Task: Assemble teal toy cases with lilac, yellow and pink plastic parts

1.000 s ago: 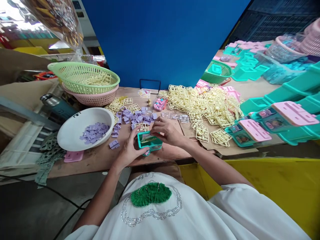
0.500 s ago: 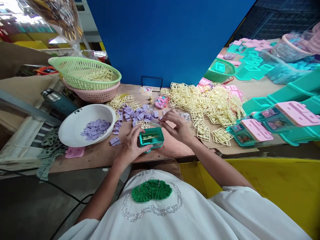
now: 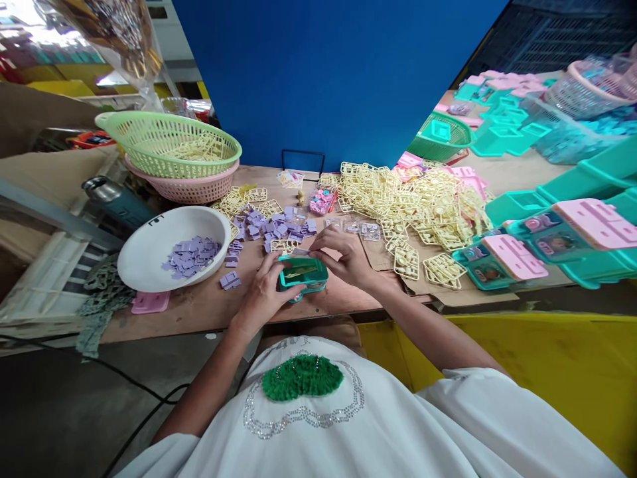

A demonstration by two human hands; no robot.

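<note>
My left hand [image 3: 265, 285] grips the left end of a small teal plastic box [image 3: 318, 285], thumb along its near side and fingers at its far left corner. Inside the open-topped box lies a cream plastic piece [image 3: 300, 270]. Over the far rim, my right hand [image 3: 346, 255] pinches a small, flat, see-through piece [image 3: 301, 252] between thumb and fingertips; its exact kind is too small to tell. Just beyond the box are loose lilac plastic pieces [image 3: 283, 229] and a cream sprue frame [image 3: 284, 245].
A white bowl [image 3: 144, 255] of lilac pieces and stacked green and pink baskets [image 3: 169, 166] stand left. Cream sprue frames [image 3: 413, 199] are heaped right, beside teal and pink boxes [image 3: 522, 255]. A blue panel [image 3: 323, 79] rises behind the table. A flask [image 3: 114, 199] stands far left.
My right hand has moved slightly left and down, bringing the see-through piece over the box's far rim. My left hand keeps its grip on the box.
</note>
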